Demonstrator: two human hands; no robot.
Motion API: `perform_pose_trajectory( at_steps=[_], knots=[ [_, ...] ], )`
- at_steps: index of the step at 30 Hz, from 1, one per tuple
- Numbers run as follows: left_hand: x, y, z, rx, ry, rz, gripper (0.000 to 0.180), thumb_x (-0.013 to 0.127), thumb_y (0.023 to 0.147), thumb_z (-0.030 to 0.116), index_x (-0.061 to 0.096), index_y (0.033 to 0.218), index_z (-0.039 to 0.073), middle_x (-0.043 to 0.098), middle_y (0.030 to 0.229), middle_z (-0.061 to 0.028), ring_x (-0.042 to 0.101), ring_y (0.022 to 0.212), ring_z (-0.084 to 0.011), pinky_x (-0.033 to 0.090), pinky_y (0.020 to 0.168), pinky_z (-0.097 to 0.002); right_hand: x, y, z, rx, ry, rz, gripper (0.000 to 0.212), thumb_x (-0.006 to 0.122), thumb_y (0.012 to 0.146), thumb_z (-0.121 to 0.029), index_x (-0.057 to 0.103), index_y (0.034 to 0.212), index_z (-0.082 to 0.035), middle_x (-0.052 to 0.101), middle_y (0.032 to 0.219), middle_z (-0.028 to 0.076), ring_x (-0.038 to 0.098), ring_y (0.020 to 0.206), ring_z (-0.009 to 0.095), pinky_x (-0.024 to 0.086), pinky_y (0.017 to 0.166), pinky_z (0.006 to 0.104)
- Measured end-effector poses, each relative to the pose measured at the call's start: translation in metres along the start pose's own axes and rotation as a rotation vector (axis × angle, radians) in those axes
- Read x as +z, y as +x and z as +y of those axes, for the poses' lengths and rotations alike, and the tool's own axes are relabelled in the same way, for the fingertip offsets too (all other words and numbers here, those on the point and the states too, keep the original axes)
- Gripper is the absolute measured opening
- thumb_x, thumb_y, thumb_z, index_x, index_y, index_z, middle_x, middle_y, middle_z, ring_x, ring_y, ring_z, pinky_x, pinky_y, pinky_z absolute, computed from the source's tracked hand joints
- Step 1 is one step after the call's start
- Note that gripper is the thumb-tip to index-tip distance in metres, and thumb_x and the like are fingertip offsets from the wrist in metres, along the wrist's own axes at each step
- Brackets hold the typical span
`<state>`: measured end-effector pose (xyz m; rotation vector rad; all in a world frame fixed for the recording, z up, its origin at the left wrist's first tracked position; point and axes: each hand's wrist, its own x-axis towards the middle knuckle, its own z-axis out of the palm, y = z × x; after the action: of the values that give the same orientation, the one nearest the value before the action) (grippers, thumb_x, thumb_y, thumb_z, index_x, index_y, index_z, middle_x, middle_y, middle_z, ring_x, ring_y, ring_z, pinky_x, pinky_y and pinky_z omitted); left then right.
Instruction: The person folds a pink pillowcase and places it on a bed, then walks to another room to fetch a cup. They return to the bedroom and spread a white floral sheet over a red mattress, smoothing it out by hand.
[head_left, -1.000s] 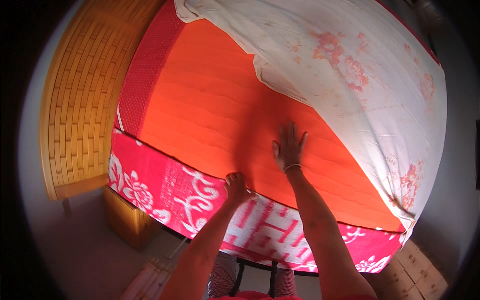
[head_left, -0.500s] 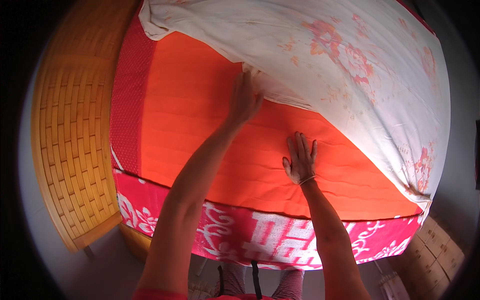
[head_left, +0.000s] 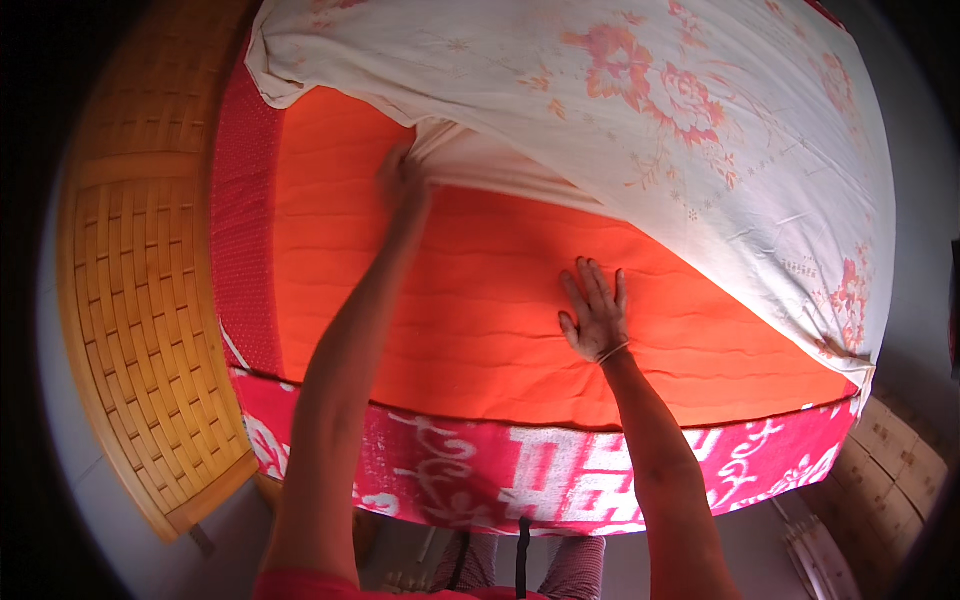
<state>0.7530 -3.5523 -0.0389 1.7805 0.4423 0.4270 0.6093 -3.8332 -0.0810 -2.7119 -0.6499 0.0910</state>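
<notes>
A white sheet with pink and orange flowers (head_left: pixel 690 110) lies across the far and right parts of the bed. My left hand (head_left: pixel 404 176), blurred, grips the edge of this sheet, and a stretched fold runs from it toward the right. Under the sheet shows an orange quilted pad (head_left: pixel 480 310). My right hand (head_left: pixel 598 312) lies flat on that pad with its fingers spread. At the lower right corner of the bed the sheet is bunched.
A woven wooden headboard (head_left: pixel 145 310) stands along the left side. Red-and-white patterned cloth (head_left: pixel 570 475) hangs over the bed's near edge, close to my legs. Tan boxes (head_left: pixel 890 450) sit on the floor at the lower right.
My left hand has moved left, drawing the sheet's edge with it and stretching the fold. My right hand has stayed flat at nearly the same place on the pad.
</notes>
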Motion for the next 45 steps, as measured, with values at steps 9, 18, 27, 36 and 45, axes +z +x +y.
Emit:
perform_pose_trajectory(
  at_steps=[9, 18, 27, 36, 45],
  knots=[
    [-0.164, -0.198, -0.003, -0.620, -0.369, 0.466, 0.016, 0.043, 0.085, 0.021, 0.052, 0.088, 0.009, 0.049, 0.080, 0.0009, 0.046, 0.070, -0.0089, 0.039, 0.057, -0.0235, 0.028, -0.019, 0.008, 0.011, 0.217, -0.371, 0.044, 0.041, 0.081, -0.036, 0.048, 0.114, -0.008, 0.043, 0.122, 0.013, 0.040, 0.112, 0.032, 0.030, 0.091, 0.0496],
    [-0.275, -0.320, -0.056, -0.623, -0.394, 0.689, 0.021, 0.041, 0.084, 0.018, 0.049, 0.092, 0.001, 0.053, 0.093, -0.0084, 0.052, 0.085, -0.0179, 0.044, 0.069, -0.0305, 0.022, -0.047, 0.010, 0.001, 0.200, -0.430, 0.045, 0.040, 0.081, -0.037, 0.047, 0.114, -0.007, 0.044, 0.122, 0.013, 0.040, 0.112, 0.031, 0.030, 0.090, 0.0494],
    [-0.265, -0.255, -0.020, 0.007, 0.503, 0.184, 0.044, 0.058, 0.074, 0.006, 0.040, 0.114, 0.001, 0.045, 0.105, -0.0095, 0.046, 0.093, -0.0194, 0.040, 0.077, -0.0295, 0.026, -0.051, 0.008, 0.002, 0.183, -0.391, 0.047, 0.040, 0.081, -0.038, 0.047, 0.115, -0.007, 0.044, 0.122, 0.013, 0.040, 0.112, 0.031, 0.031, 0.090, 0.0492],
    [-0.332, -0.184, -0.085, -0.103, 0.854, 0.294, 0.027, 0.046, 0.075, 0.012, 0.062, 0.096, 0.015, 0.060, 0.070, -0.0178, 0.059, 0.065, -0.0310, 0.045, 0.061, -0.0405, 0.006, -0.097, -0.012, 0.229, 0.362, 0.049, 0.048, 0.040, 0.081, -0.039, 0.046, 0.116, -0.006, 0.044, 0.122, 0.013, 0.041, 0.111, 0.031, 0.031, 0.090, 0.0490],
    [-0.515, -0.238, -0.111, -0.373, -0.431, 0.767, 0.026, 0.049, 0.082, 0.018, 0.052, 0.098, -0.002, 0.055, 0.089, -0.0115, 0.053, 0.083, -0.0200, 0.043, 0.075, -0.0308, -0.010, -0.246, -0.007, 1.143, 1.212, 0.635, 0.050, 0.039, 0.081, -0.040, 0.046, 0.116, -0.006, 0.044, 0.122, 0.013, 0.041, 0.111, 0.031, 0.032, 0.090, 0.0488]
  ],
)
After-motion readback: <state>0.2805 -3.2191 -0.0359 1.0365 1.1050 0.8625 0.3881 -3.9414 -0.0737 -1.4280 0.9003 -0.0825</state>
